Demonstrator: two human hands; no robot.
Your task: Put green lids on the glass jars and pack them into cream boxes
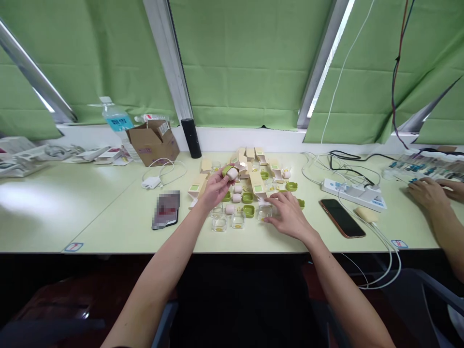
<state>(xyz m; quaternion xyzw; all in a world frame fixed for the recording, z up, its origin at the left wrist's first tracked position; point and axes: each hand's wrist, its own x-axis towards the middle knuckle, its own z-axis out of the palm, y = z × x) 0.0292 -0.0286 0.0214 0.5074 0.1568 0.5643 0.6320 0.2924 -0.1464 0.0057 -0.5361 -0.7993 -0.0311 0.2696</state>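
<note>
Raised over the middle of the table, my left hand (pixel 216 187) is closed on a small pink earbud case (pixel 232 174) with a green cover on it. My right hand (pixel 290 213) is lower, at the near right of the cluster. Its thumb and index finger are around the sides of a clear plastic case (pixel 265 212). Between the hands lie green covers (pixel 248 210) and pink earbud cases (pixel 230 209). Two more clear cases, one at the left (pixel 219 223) and one beside it (pixel 238 220), sit near the front. Opened cream paper boxes (pixel 256 185) stand behind them.
A phone (pixel 342 218), a power strip (pixel 353 194) with cables and a cream charger (pixel 366 214) lie to the right. A dark pouch-like item (pixel 166 210), white adapter (pixel 151 182), cardboard box (pixel 154 144) and black cylinder (pixel 191 138) are left. Another person's hands (pixel 429 193) work at far right.
</note>
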